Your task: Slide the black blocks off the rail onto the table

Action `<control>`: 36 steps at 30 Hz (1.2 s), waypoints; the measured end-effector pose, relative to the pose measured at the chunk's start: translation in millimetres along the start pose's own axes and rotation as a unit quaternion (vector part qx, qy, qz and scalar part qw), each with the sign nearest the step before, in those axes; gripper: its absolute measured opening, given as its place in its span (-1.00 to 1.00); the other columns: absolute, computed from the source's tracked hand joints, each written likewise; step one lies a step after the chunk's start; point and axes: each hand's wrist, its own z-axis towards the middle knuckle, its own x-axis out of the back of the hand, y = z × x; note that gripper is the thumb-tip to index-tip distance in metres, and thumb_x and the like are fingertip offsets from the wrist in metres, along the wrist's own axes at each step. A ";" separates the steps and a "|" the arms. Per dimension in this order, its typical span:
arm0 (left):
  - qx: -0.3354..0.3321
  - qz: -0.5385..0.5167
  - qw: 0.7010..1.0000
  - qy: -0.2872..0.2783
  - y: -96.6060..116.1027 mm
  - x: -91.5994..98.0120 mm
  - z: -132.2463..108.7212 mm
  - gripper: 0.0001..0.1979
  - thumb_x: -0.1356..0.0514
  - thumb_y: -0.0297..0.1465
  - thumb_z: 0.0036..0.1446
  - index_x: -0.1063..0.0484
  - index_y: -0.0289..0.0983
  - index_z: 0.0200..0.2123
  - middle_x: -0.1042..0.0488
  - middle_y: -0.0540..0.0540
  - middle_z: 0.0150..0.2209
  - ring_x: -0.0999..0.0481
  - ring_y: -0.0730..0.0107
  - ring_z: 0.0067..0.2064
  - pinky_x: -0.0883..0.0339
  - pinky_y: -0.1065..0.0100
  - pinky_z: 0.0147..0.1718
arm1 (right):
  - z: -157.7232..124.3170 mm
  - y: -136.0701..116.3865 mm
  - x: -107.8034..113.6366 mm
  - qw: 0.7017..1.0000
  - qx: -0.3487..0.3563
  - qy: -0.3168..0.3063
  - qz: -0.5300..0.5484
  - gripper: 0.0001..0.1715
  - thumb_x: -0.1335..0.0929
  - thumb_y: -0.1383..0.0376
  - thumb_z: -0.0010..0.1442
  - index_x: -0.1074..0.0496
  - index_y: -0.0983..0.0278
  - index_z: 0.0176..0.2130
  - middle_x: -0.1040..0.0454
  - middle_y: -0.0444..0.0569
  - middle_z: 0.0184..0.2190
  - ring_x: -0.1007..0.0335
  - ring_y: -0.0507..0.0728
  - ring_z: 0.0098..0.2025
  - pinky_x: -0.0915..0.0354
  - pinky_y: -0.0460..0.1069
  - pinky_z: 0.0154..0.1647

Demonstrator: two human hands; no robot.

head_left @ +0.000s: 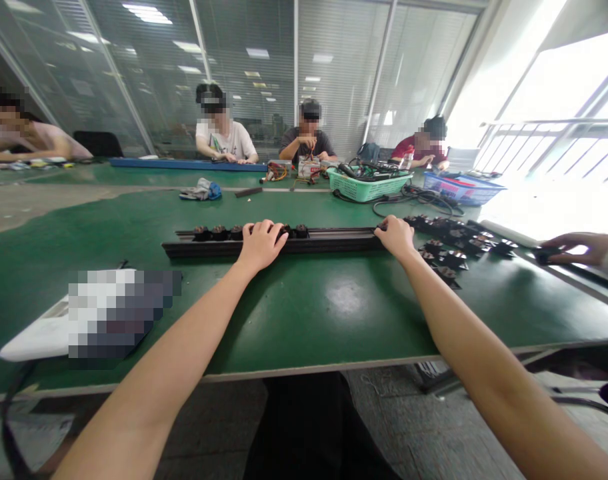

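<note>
- On the green table, a long black rail is laid crosswise in front of the person, its near wall turned toward the table's near edge; a row of small black parts is lined up along its left half.
- Over that row the left hand is laid, its fingers slightly spread and curled across the parts; whether any one of them is gripped cannot be told, as the fingertips are partly hidden.
- At the rail's right end the right hand is placed, and a small dark piece appears to be pinched between thumb and fingers; whether it is loose or belongs to the rail cannot be made out.
- The step in hand is judged to be the seating of parts along the rail; for the next move, the rail would need to be kept steady and the pinched piece kept square to the channel.
- Just beyond the right hand, loose black parts are scattered; farther right, a dark object is held in a co-worker's hand.
- No brand can be read: a red label is carried by a white box and lettering by a co-worker's white shirt, but both are too small or blurred.
</note>
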 end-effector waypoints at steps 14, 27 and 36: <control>-0.006 0.007 1.000 0.005 -2.1 -2.3 0.1 -0.54 0.06 -0.14 0.48 -0.46 -0.16 0.21 -0.48 -0.26 0.14 -0.42 -0.06 0.17 -0.06 -0.09 0.24 | 5.7 10.2 0.1 1.000 -0.012 0.003 0.004 -0.65 -0.34 0.22 0.25 -0.52 0.32 -0.03 -0.59 0.23 -0.03 -0.48 0.35 0.03 -0.25 0.18 0.10; -0.004 -0.007 1.000 0.006 -2.1 -2.7 0.3 -0.56 0.05 -0.15 0.48 -0.46 -0.13 0.21 -0.47 -0.26 0.15 -0.40 -0.06 0.21 -0.05 -0.09 0.25 | 8.8 12.4 0.5 1.000 -0.019 -0.001 0.013 -0.67 -0.36 0.24 0.23 -0.54 0.31 -0.05 -0.60 0.23 -0.03 -0.49 0.35 0.06 -0.25 0.20 0.12; -0.003 -0.005 1.000 0.002 -1.9 -1.8 0.5 -0.55 0.06 -0.15 0.48 -0.46 -0.13 0.21 -0.47 -0.26 0.15 -0.40 -0.06 0.20 -0.04 -0.09 0.25 | 13.4 21.0 -2.0 1.000 -0.027 0.007 0.001 -0.64 -0.36 0.23 0.20 -0.57 0.30 -0.04 -0.62 0.20 -0.04 -0.48 0.35 0.04 -0.28 0.20 0.09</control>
